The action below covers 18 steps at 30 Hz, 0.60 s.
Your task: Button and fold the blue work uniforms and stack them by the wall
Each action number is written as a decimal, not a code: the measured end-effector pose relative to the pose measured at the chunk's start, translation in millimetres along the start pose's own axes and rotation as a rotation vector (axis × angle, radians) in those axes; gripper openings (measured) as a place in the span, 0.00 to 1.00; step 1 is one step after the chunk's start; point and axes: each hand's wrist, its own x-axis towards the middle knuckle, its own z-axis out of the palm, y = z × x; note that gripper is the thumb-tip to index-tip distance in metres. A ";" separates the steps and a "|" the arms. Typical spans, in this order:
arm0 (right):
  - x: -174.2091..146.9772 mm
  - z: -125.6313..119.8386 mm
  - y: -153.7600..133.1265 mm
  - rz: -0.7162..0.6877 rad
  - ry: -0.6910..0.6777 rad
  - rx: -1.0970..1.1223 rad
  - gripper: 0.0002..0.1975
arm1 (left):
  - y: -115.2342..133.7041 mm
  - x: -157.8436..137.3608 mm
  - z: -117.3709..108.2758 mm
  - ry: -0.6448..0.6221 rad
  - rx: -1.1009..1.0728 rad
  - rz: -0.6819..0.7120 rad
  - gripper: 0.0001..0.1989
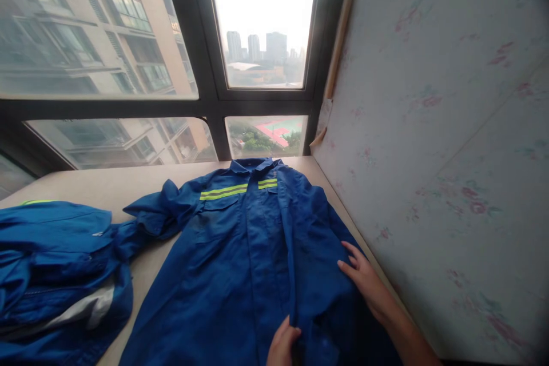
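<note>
A garment (60, 240) lies left of the jacket (227, 263).

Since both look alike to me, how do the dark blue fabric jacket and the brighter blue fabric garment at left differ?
The dark blue fabric jacket lies spread out; the brighter blue fabric garment lies bunched. The jacket has yellow-green chest stripes; the garment shows a silver strip. The left hand and right hand touch the jacket, not the garment. Both are blue.
</note>
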 end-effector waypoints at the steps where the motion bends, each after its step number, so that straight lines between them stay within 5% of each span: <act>1: -0.6 -2.3 -5.7 -0.055 0.022 -0.016 0.42 | 0.6 -1.8 3.6 -0.024 -0.031 -0.008 0.20; 6: 1.7 -15.0 -25.7 -0.233 0.020 0.039 0.38 | -14.4 1.4 21.2 -0.193 -0.077 -0.045 0.22; 12: 17.9 -34.1 10.7 -0.020 0.058 -0.256 0.39 | -33.6 20.3 19.8 -0.143 0.019 -0.017 0.22; 18: -2.9 -33.6 2.6 0.024 -0.144 -0.080 0.46 | -28.4 18.4 29.8 -0.146 -0.121 -0.085 0.19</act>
